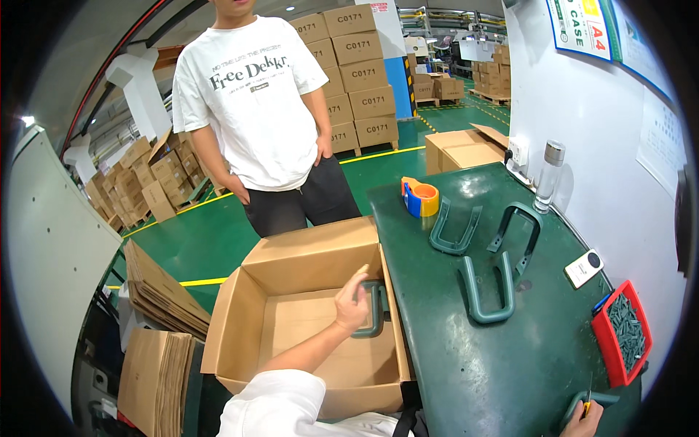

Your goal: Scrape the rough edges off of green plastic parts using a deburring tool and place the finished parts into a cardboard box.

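Note:
My left hand [352, 304] is over an open cardboard box [251, 320], its index finger stretched out. Just right of it, a dark green U-shaped handle [376, 313] lies inside the box against the right wall. Whether the hand touches that handle is hard to tell. At the lower right edge, my right hand [585, 422] is closed on a small yellow and black tool [587, 406] with a thin pointed tip. Another green handle [604, 398] lies beside that hand, partly cut off. Three more green U-shaped handles [488, 315] are on the green table [451, 371].
A red bin [615, 375] of small green pieces, a phone-like white device [583, 269], a clear bottle [549, 178] and a tape dispenser [420, 198] are on the table. Flattened cartons [149, 379] stand left. A person [251, 102] stands beyond the box, hands at pockets.

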A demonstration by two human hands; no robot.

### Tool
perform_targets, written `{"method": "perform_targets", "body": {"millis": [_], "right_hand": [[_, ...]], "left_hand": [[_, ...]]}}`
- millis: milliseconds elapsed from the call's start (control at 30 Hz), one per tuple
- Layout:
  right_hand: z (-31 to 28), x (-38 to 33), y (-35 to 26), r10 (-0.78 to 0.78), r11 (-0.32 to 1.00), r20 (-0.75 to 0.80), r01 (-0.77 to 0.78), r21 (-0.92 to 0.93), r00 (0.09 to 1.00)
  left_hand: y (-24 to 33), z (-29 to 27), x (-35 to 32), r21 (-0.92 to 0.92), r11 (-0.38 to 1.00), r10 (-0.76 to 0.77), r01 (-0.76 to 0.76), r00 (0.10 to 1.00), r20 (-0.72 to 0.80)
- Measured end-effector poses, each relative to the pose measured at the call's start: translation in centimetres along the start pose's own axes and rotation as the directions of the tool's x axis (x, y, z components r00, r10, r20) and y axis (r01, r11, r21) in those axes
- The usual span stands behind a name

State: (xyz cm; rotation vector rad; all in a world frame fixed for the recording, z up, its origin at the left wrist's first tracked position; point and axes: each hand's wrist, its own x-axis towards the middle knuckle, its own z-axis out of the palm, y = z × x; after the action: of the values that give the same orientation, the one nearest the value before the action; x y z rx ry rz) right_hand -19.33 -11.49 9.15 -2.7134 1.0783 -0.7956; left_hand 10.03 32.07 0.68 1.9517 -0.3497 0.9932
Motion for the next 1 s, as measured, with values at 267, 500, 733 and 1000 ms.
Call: {"method": "perform_targets", "body": {"millis": [267,500,733,1000], "right_hand": [[1.3,-0.6,-1.4,0.081,0.944,0.395,0.057,-0.326,0.915],[-0.8,-0.8,-3.6,-0.111,0.963,0.128,0.074,0.258,0.986],[0.5,-1.7,-3.8,0.138,-0.01,0.246,-0.247,0.969,0.959],[3.2,-1.9,-3.5,0.169,0.089,0.451,-0.47,0.878,0.876]], "left_hand": [[8.5,5.1,0.2,-0.401,0.899,0.279,-0.178,0.937,0.209],[15.2,11.2,-3.9,-0.44,0.766,0.066,0.47,0.623,0.78],[22.7,15.2,-8.8,-0.064,0.015,0.401,0.998,0.052,0.915],[27.6,18.4,-7.8,-0.321,-0.08,-0.163,0.944,0.305,0.938]]}}
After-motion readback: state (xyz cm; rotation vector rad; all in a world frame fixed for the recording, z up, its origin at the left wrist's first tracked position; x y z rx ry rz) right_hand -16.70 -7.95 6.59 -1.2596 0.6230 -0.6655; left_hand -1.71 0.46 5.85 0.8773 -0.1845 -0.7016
